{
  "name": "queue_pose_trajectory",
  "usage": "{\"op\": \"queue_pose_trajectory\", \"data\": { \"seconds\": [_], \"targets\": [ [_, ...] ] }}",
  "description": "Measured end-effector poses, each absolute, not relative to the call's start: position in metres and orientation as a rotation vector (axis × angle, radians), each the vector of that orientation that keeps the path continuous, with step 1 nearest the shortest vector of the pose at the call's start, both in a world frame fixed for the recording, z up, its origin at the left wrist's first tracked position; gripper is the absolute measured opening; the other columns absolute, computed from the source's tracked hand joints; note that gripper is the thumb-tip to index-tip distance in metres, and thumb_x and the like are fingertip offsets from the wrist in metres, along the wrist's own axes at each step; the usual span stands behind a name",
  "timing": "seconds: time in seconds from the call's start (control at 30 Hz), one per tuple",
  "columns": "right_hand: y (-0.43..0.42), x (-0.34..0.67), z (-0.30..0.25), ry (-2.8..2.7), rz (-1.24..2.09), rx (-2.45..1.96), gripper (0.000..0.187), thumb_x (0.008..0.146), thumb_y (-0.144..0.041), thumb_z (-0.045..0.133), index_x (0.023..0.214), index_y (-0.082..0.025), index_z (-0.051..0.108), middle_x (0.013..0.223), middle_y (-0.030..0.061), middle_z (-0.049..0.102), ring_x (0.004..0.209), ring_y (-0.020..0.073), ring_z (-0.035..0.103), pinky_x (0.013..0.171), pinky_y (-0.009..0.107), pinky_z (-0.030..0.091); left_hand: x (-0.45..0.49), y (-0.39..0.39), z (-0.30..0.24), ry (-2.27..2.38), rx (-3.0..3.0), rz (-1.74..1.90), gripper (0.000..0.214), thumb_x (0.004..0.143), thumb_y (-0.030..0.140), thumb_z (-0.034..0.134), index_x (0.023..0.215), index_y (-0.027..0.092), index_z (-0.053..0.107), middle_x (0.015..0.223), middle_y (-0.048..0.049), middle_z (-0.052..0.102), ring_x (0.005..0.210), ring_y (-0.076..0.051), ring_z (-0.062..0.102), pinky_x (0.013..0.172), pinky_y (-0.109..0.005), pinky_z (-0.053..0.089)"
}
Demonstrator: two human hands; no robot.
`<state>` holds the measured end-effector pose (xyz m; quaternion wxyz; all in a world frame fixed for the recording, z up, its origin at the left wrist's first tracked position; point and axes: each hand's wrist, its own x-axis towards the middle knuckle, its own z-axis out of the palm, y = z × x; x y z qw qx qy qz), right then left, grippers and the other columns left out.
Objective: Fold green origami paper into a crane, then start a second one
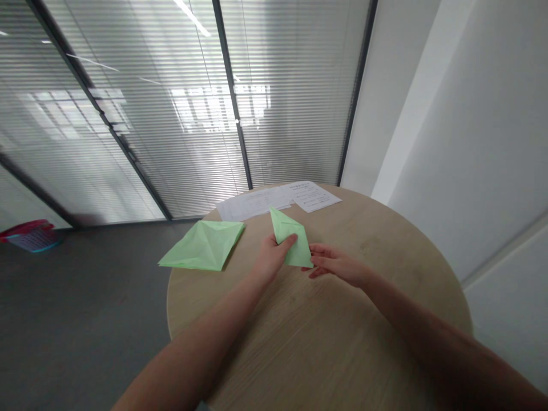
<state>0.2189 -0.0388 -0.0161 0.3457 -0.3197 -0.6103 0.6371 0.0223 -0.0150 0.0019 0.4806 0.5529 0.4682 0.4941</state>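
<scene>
A small folded sheet of light green paper (301, 256) is held up over the round table, its pointed tip toward the upper left. My left hand (274, 251) grips its left side, thumb pressed flat on the front and the other fingers hidden behind. At the lower right corner, my right hand (336, 264) has its fingertips around the paper's edge, some in front and some partly behind. To the left lies a larger sheet of green paper (203, 245) with crease lines fanning across it, its left part reaching past the table's rim.
The round wooden table (342, 331) carries several printed white sheets (257, 204) at its far edge. Beyond stands a glass partition with blinds (295, 114). A white wall (479, 142) rises close on the right. A red and blue plastic basket (32, 237) sits on the grey floor at far left.
</scene>
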Motion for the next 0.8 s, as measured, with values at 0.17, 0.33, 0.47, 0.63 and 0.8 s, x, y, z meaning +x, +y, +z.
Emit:
{"op": "queue_pose_trajectory", "data": {
  "seconds": [0.17, 0.33, 0.47, 0.63, 0.8],
  "targets": [
    [-0.0394, 0.2099, -0.0182, -1.579, 1.494, -0.976, 0.040, 0.084, -0.055, 0.063, 0.085, -0.016, 0.070, 0.083, 0.0065, 0.070, 0.079, 0.0187, 0.067, 0.071, 0.032, 0.055, 0.0242, -0.0175, 0.0012, 1.141, 1.379, 1.160, 0.022, 0.078, 0.038, 0.068, 0.080, 0.016, 0.070, 0.078, -0.0065, 0.072, 0.063, -0.019, 0.063, 0.057, -0.029, 0.049],
    [-0.0391, 0.2086, -0.0172, -1.604, 1.456, -0.997, 0.036, 0.079, -0.052, 0.069, 0.083, -0.016, 0.070, 0.079, 0.0053, 0.071, 0.070, 0.0161, 0.065, 0.069, 0.031, 0.054, 0.0248, -0.0186, 0.0017, 1.138, 1.396, 1.166, 0.022, 0.077, 0.038, 0.068, 0.079, 0.016, 0.070, 0.077, -0.0058, 0.072, 0.063, -0.018, 0.062, 0.056, -0.028, 0.047],
    [-0.0377, 0.2101, -0.0185, -1.603, 1.478, -1.000, 0.033, 0.076, -0.048, 0.073, 0.083, -0.017, 0.070, 0.077, 0.0043, 0.072, 0.068, 0.0157, 0.065, 0.068, 0.031, 0.053, 0.0251, -0.0194, 0.0030, 1.142, 1.409, 1.161, 0.023, 0.076, 0.039, 0.068, 0.076, 0.016, 0.069, 0.074, -0.0049, 0.071, 0.061, -0.017, 0.060, 0.055, -0.027, 0.046],
    [-0.0363, 0.2118, -0.0221, -1.603, 1.506, -1.018, 0.031, 0.073, -0.044, 0.077, 0.087, -0.016, 0.069, 0.080, 0.0052, 0.073, 0.072, 0.0162, 0.066, 0.071, 0.031, 0.053, 0.0256, -0.0190, 0.0024, 1.142, 1.394, 1.174, 0.023, 0.076, 0.038, 0.069, 0.077, 0.016, 0.070, 0.074, -0.0051, 0.071, 0.061, -0.017, 0.060, 0.056, -0.026, 0.046],
    [-0.0375, 0.2109, -0.0181, -1.633, 1.477, -0.984, 0.035, 0.077, -0.050, 0.073, 0.088, -0.017, 0.069, 0.081, 0.0044, 0.070, 0.074, 0.0162, 0.065, 0.070, 0.030, 0.052, 0.0246, -0.0171, -0.0010, 1.106, 1.340, 1.138, 0.023, 0.076, 0.040, 0.070, 0.078, 0.017, 0.070, 0.078, -0.0067, 0.073, 0.064, -0.019, 0.064, 0.059, -0.028, 0.049]
  ]
}}
